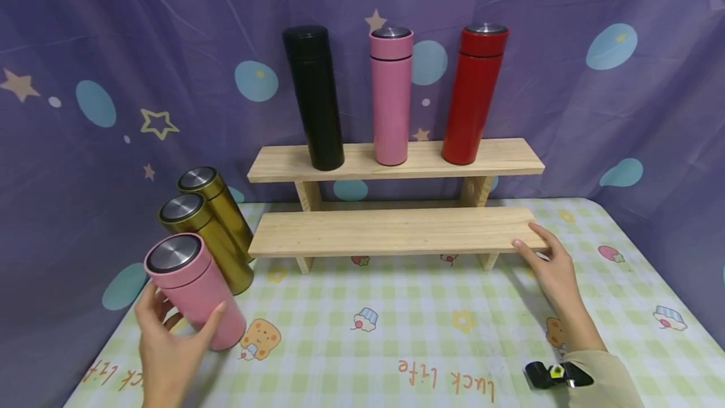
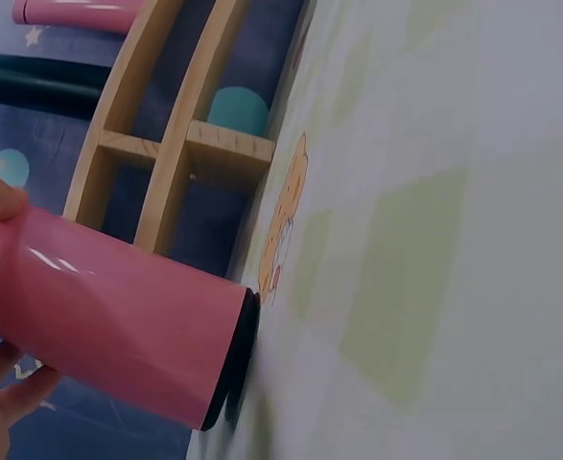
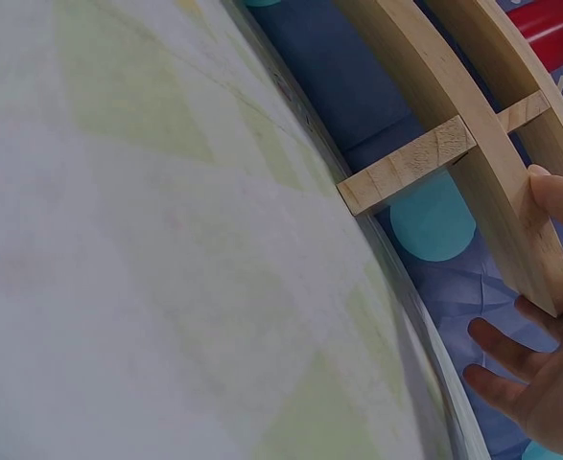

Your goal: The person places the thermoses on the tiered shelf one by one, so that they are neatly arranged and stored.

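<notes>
At the table's left side, my left hand [image 1: 170, 339] grips a pink thermos bottle [image 1: 195, 291], thumb on one side and fingers round the other. The left wrist view shows the dark base of this pink bottle [image 2: 137, 316] at or just over the tabletop; I cannot tell if it touches. Right behind it stand two gold thermos bottles [image 1: 223, 254] with steel lid tops. My right hand [image 1: 557, 269] holds the right end of the lower step of a wooden shelf [image 1: 391, 232], thumb at the front edge; its other fingers [image 3: 506, 355] are spread beyond the board's end.
On the upper step stand a black bottle [image 1: 314, 99], a pink bottle [image 1: 392, 99] and a red bottle [image 1: 474, 96], spaced apart. A green-checked cloth [image 1: 419, 332] covers the table. A purple curtain [image 1: 566, 112] hangs close behind the shelf.
</notes>
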Motion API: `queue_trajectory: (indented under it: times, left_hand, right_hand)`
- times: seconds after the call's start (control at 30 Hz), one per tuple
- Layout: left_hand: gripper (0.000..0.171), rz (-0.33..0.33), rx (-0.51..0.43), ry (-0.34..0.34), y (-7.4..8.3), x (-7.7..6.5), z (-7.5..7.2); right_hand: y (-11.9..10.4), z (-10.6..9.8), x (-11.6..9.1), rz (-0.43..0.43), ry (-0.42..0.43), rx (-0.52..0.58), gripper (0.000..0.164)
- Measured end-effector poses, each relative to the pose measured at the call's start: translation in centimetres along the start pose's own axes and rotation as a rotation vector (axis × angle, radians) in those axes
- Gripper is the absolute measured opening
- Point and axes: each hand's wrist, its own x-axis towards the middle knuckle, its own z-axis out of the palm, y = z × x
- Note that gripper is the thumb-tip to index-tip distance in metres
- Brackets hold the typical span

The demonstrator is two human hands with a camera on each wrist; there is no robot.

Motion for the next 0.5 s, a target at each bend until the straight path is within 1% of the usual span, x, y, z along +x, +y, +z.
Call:
queue_trajectory:
  times: [0.13,0.37,0.5]
  left_hand:
    - [0.11,0.051,-0.025,-0.017,0.4,-0.2,0.3]
    - [0.107,0.1,-0.068,-0.033,1.4,-0.2,1.0]
    - [0.109,0.138,-0.082,-0.043,2.1,-0.4,1.3]
  right_hand:
    - [0.0,0.0,0.0,-0.003,0.001,-0.002,0.078]
    - [0.0,0.0,0.0,-0.011,0.001,-0.01,0.077]
    - [0.0,0.1,0.0,-0.014,0.002,-0.015,0.077]
